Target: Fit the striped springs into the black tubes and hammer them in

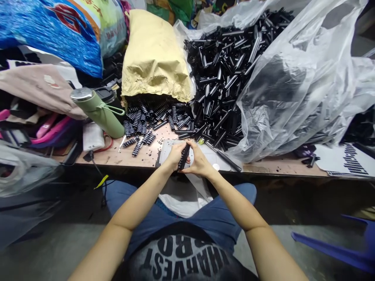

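Observation:
My left hand [175, 154] and my right hand [198, 159] meet at the table's front edge, closed on the same black studded cylinder [183, 156]. It stands tilted between them, with rows of small dots along the side facing me. Fingers cover part of it, so its far side is hidden. Under my hands lies a pale flat board [164, 147]. Beyond to the left are several loose black-and-white ridged cylinders [137, 147]. Straight ahead to the right, a large heap of black plastic tubes [215, 84] spills toward my hands.
A yellow paper sack [156, 54] lies with its mouth toward me. Left of it stands a green bottle [101, 113], near a white power bank [93, 136] with a cable. A clear plastic bag [295, 86] bulges at right. A blue plastic chair [336, 248] is at lower right.

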`<state>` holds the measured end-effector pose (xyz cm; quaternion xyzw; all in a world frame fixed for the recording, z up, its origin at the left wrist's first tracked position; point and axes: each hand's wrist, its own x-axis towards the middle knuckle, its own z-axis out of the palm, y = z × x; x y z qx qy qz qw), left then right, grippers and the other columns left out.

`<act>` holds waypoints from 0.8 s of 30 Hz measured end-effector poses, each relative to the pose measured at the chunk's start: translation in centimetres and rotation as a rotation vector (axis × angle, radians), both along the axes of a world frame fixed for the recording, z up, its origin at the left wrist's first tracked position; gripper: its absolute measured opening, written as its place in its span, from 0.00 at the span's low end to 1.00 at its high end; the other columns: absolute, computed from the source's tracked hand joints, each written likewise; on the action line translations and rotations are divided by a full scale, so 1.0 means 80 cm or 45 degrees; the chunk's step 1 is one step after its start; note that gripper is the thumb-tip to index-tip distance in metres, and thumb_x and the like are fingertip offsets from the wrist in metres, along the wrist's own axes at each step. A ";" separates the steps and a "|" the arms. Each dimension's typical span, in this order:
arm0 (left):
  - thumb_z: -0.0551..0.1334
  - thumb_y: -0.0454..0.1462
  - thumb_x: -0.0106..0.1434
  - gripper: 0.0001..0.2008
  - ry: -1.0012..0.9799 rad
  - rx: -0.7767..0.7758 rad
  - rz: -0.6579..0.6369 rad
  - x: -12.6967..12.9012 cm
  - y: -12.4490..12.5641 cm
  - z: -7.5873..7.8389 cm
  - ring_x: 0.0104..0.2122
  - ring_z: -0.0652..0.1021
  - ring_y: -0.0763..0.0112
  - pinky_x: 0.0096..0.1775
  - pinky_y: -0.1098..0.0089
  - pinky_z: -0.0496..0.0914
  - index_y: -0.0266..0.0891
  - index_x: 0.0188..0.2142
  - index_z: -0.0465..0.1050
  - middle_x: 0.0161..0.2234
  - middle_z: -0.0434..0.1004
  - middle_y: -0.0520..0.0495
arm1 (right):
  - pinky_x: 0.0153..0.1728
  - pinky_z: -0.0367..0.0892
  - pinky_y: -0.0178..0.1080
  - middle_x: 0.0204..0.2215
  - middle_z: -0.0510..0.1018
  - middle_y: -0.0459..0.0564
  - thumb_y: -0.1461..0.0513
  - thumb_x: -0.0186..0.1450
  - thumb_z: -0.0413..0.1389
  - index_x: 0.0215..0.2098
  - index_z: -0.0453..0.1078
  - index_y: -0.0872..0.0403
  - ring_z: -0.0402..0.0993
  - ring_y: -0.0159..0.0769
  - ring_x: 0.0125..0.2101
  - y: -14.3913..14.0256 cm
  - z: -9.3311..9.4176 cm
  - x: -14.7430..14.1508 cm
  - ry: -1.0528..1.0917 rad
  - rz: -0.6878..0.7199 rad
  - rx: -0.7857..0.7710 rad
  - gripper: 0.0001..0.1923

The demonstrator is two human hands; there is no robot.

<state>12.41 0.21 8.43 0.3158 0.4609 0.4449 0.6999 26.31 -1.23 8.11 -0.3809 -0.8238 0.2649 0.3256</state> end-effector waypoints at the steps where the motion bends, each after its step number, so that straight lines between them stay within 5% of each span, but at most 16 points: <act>1: 0.60 0.51 0.60 0.19 0.017 -0.005 -0.031 0.001 0.003 -0.004 0.13 0.70 0.74 0.17 0.74 0.66 0.36 0.33 0.68 0.16 0.64 0.55 | 0.62 0.55 0.51 0.59 0.59 0.63 0.57 0.44 0.69 0.64 0.44 0.57 0.56 0.50 0.61 0.000 -0.005 0.000 -0.007 -0.035 0.000 0.56; 4: 0.56 0.49 0.64 0.19 0.209 0.127 -0.067 0.007 0.004 -0.024 0.20 0.74 0.72 0.23 0.70 0.71 0.35 0.40 0.71 0.22 0.70 0.50 | 0.61 0.55 0.53 0.59 0.59 0.63 0.58 0.44 0.68 0.64 0.44 0.58 0.56 0.52 0.60 -0.002 -0.025 -0.002 -0.045 -0.137 0.013 0.56; 9: 0.59 0.36 0.63 0.20 1.127 0.999 -0.015 0.018 -0.014 -0.077 0.44 0.74 0.60 0.46 0.59 0.72 0.35 0.55 0.68 0.42 0.72 0.37 | 0.59 0.57 0.56 0.57 0.61 0.67 0.58 0.51 0.63 0.63 0.46 0.61 0.57 0.54 0.59 -0.009 -0.062 0.007 -0.154 -0.354 0.065 0.48; 12: 0.52 0.29 0.65 0.20 1.432 1.390 -0.216 0.013 -0.015 -0.102 0.43 0.74 0.59 0.46 0.57 0.71 0.33 0.56 0.67 0.42 0.72 0.35 | 0.56 0.59 0.56 0.56 0.63 0.66 0.57 0.56 0.60 0.61 0.52 0.59 0.59 0.55 0.57 -0.013 -0.067 0.050 -0.354 -0.493 0.058 0.39; 14: 0.51 0.29 0.66 0.20 1.496 1.568 -0.354 0.003 -0.010 -0.110 0.43 0.74 0.60 0.44 0.58 0.71 0.33 0.56 0.66 0.42 0.73 0.34 | 0.52 0.60 0.57 0.52 0.67 0.66 0.55 0.61 0.57 0.55 0.60 0.59 0.61 0.57 0.54 -0.014 -0.063 0.091 -0.542 -0.799 0.056 0.28; 17: 0.53 0.32 0.67 0.18 1.543 1.675 -0.443 -0.012 0.001 -0.112 0.43 0.75 0.59 0.43 0.58 0.70 0.34 0.56 0.67 0.44 0.74 0.34 | 0.45 0.63 0.55 0.41 0.72 0.66 0.55 0.66 0.51 0.42 0.68 0.59 0.66 0.57 0.48 -0.018 -0.053 0.138 -0.841 -1.040 -0.032 0.15; 24: 0.52 0.35 0.69 0.17 1.416 1.625 -0.354 -0.018 0.009 -0.117 0.41 0.75 0.63 0.44 0.60 0.68 0.38 0.55 0.68 0.43 0.75 0.38 | 0.29 0.61 0.38 0.23 0.73 0.49 0.53 0.72 0.35 0.34 0.63 0.51 0.72 0.41 0.24 -0.090 -0.010 0.123 -0.603 -0.844 -0.348 0.20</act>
